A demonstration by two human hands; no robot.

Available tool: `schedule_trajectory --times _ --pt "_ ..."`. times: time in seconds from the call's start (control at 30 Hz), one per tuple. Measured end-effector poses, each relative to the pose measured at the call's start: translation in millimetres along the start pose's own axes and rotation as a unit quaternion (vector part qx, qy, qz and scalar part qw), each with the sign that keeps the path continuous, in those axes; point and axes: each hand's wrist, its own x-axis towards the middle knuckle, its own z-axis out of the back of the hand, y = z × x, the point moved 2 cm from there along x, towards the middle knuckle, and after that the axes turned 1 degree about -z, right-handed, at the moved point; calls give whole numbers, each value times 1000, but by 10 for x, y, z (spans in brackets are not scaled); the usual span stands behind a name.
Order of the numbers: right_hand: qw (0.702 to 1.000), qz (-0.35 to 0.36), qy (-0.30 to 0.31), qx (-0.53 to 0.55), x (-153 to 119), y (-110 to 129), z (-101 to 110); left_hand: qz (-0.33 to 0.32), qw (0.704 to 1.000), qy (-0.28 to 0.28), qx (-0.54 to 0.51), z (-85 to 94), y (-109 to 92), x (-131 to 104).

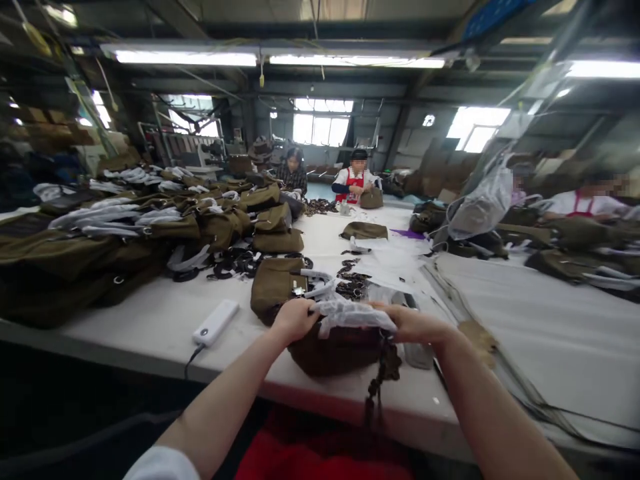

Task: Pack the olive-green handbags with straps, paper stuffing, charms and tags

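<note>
An olive-brown handbag (pixel 330 350) is at the front edge of the white table, with its handle (pixel 350 313) wrapped in pale plastic. My left hand (pixel 296 320) is closed on the left end of the bag's top, by the handle. On the other side my right hand (pixel 413 325) grips the top near the handle's right end; its fingertips are partly hidden. From that end a dark beaded charm (pixel 387 367) dangles over the table edge. Just behind my left hand lies another olive bag (pixel 275 283).
Olive bags with wrapped handles (pixel 115 217) are heaped on the left. A white power bank (pixel 216 323) with a cable lies nearby. Dark chains (pixel 351 283) and black rings (pixel 235 263) lie behind. Co-workers (pixel 356 183) sit across the table. A plastic bag (pixel 483 207) hangs at right.
</note>
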Motion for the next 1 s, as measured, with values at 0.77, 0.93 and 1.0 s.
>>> schedule_trajectory --times 0.77,0.93,1.0 --pt "916 -83 -351 -176 -387 208 -894 -62 996 48 -36 413 258 -424" --pt "914 -134 -298 -240 -18 157 -881 -29 999 38 -16 375 136 -430" --pt "915 -136 -291 -244 33 128 -866 7 1000 22 -1 362 147 -375"
